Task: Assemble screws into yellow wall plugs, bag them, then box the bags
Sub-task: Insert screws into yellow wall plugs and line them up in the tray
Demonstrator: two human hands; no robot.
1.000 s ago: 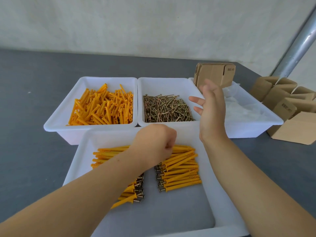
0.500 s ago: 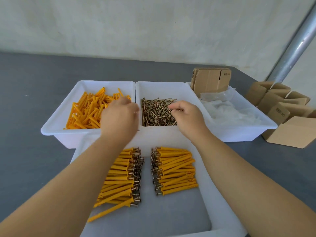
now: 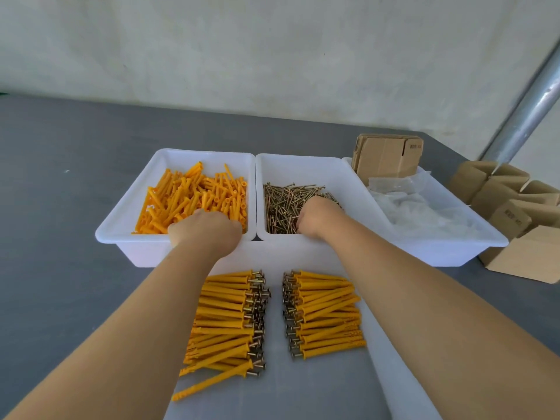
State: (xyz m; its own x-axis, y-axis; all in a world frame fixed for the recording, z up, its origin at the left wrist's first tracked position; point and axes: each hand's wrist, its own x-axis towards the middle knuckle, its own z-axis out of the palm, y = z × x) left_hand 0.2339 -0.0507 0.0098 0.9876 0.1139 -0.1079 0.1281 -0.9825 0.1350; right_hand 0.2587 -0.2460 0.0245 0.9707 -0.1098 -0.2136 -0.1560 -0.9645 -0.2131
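Loose yellow wall plugs [image 3: 194, 192] fill the left white bin [image 3: 121, 219]. My left hand [image 3: 206, 231] reaches over its near rim, fingers bent down into the plugs and hidden behind the back of the hand. Brass screws [image 3: 285, 198] lie in the middle bin [image 3: 303, 160]. My right hand [image 3: 318, 215] is dug into them, fingertips buried. In the near tray [image 3: 303, 389], assembled plugs with screws lie in a left pile [image 3: 227, 313] and a right pile [image 3: 327, 313], screw heads facing the gap between them.
A third bin [image 3: 454, 237] at the right holds clear plastic bags [image 3: 424, 213] and a stack of flat cardboard boxes [image 3: 386, 156]. Folded cardboard boxes [image 3: 515, 207] stand on the grey table beyond it. A metal pole [image 3: 527, 110] rises at the far right.
My left hand left the assembled piles and went forward to the plug bin. My right hand came down from mid-air into the screws. The camera view tilted slightly.
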